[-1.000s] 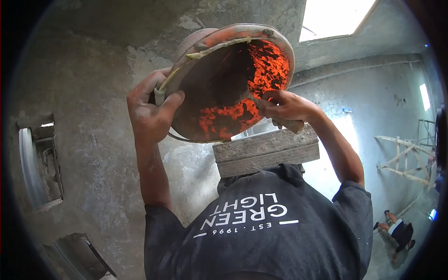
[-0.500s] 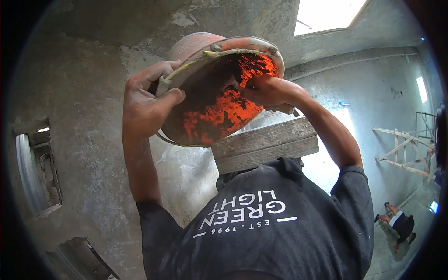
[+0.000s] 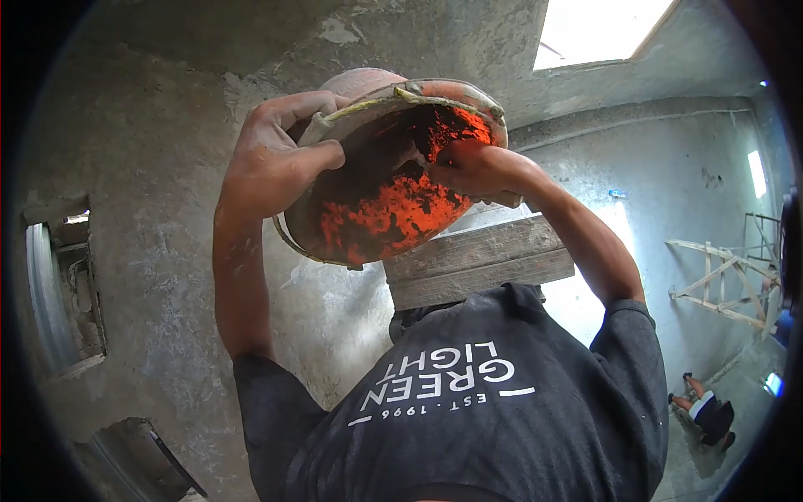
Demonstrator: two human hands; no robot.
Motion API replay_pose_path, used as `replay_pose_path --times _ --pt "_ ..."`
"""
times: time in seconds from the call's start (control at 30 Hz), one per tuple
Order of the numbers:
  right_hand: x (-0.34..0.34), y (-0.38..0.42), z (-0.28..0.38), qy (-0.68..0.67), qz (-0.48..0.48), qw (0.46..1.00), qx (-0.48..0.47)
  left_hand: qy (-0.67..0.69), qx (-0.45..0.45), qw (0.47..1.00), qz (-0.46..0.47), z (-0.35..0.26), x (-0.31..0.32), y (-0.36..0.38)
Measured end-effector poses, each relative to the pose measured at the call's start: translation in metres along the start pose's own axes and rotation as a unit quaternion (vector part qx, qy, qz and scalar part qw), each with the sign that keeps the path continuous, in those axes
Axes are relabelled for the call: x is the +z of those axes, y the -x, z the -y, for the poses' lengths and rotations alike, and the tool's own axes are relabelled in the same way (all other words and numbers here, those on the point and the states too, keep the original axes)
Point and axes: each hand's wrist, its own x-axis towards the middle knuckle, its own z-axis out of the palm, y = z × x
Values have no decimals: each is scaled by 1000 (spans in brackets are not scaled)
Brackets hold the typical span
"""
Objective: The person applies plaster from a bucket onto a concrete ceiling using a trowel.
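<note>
An orange bucket (image 3: 393, 205) caked with grey mortar is tilted, its mouth turned towards me. My left hand (image 3: 280, 155) grips its rim on the left, thumb inside and fingers over the outside. Inside the mouth, my right hand (image 3: 481, 167) is closed around a tool with a pale handle end (image 3: 507, 199) that shows under the heel of the hand. The tool's working end is mostly hidden in the dark bucket. Bare orange patches show between the mortar smears on the inner wall.
Wooden planks (image 3: 477, 259) stand just below the bucket, in front of my chest. A rough plastered wall (image 3: 159, 251) has window openings at left. Wooden framing (image 3: 728, 280) stands at right. Another person (image 3: 711, 414) is farther off at lower right.
The bucket has shifted slightly down, and my left hand has tipped its rim a little. My right hand stays inside the mouth, almost unmoved. The distant person has moved slightly.
</note>
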Motion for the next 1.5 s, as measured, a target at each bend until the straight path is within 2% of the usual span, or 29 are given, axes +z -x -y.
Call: replay_pose_path --times 0.07,0.2,0.27,0.4,0.5,0.57,0.6,0.67,0.7,0.73,0.77,0.83,0.87,0.9,0.97,1.03,1.07,1.13,1.17,1.2,1.23,1.3,1.37,1.43,1.5 --pt "2 -3 -1 5 -24 999 -30 -15 7 1000 8 0 -1 -4" --pt "-1 -5 -4 0 -18 999 -27 -26 4 999 30 6 -2 -11" --pt "2 -9 -9 2 -92 991 -96 -35 15 999 35 8 -3 -11" --pt "5 0 -1 -45 -63 996 -46 -11 -22 999 25 10 -12 -10" --pt "9 1 2 -68 -75 994 -32 31 -42 999 -13 11 -15 -10" --pt "11 2 4 -120 -120 985 -32 59 -50 996 -45 13 -16 -11" --pt "12 4 1 -119 -121 985 -33 63 -52 996 -37 17 -18 -13" --pt "9 9 -7 -40 -162 977 -133 65 -51 996 -40 25 -18 -16" --pt "4 13 -4 -31 -134 985 -106 83 -61 994 -45 30 -19 -18" --pt "3 20 0 -23 -147 986 -81 102 -73 991 -51 37 -20 -19" --pt "4 28 3 -14 -159 986 -55 102 -72 990 -64 44 -18 -20" --pt "10 37 0 -11 -214 975 -57 194 -97 963 -159 59 -15 -23" --pt "3 46 5 -25 -184 982 -15 200 -100 962 -159 63 -17 -24" --pt "2 50 4 -15 -185 982 -26 200 -94 960 -173 69 -18 -25" --pt "-2 59 -8 -10 -258 961 -101 247 -120 943 -186 86 -17 -27" --pt "0 57 -42 29 -288 948 -133 283 -112 928 -213 102 -11 -29" --pt "-1 58 -51 -22 -267 958 -100 299 -110 924 -211 113 -7 -31" --pt "-7 56 -53 -93 -282 945 -138 296 -103 908 -279 151 15 -41" --pt "-6 48 -59 -140 -287 938 -132 282 -113 905 -297 155 25 -43" --pt "-11 47 -53 -117 -304 937 -126 280 -116 892 -335 162 39 -48" --pt "-12 39 -62 -159 -285 937 -125 277 -113 877 -376 177 57 -56" --pt "-14 23 -53 -340 -288 881 -157 269 -143 853 -423 192 89 -67" --pt "-28 4 -55 -329 -313 881 -136 256 -142 843 -451 193 114 -78" --pt "-43 -19 -56 -322 -331 880 -111 240 -211 833 -452 180 130 -86" --pt "-63 -46 -51 -253 -388 884 -62 235 -176 808 -511 223 170 -112"
